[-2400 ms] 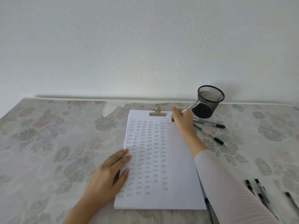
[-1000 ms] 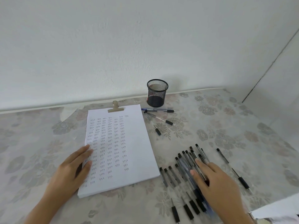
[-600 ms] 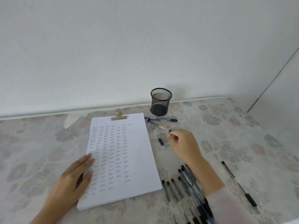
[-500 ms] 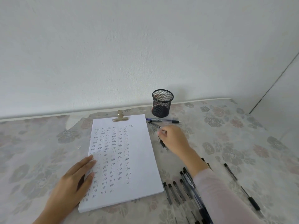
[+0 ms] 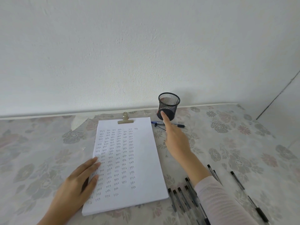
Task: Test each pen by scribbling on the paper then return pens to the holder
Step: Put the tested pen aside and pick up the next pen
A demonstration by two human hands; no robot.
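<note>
A stack of white paper [image 5: 142, 159] with rows of small scribbles lies under a brass clip [image 5: 125, 120]. My left hand [image 5: 78, 184] rests flat on its left edge, fingers apart. An empty black mesh holder [image 5: 168, 106] stands upright behind the paper's top right corner. My right hand [image 5: 177, 140] reaches toward it, the index finger stretched to the holder's base and the other fingers curled under; I cannot see whether they hold anything. Beneath that hand lie a blue pen [image 5: 178, 125] and a clear pen [image 5: 159, 128], both partly hidden.
Several black-capped pens [image 5: 180, 198] lie in a loose row right of the paper's lower corner, under my sleeve. More single pens [image 5: 237, 180] lie farther right on the floral tablecloth [image 5: 227, 143]. A white wall runs along the table's back edge.
My right hand left the pile of pens at the lower right and moved up past the paper's right edge to the pens beside the holder. My left hand stayed on the paper.
</note>
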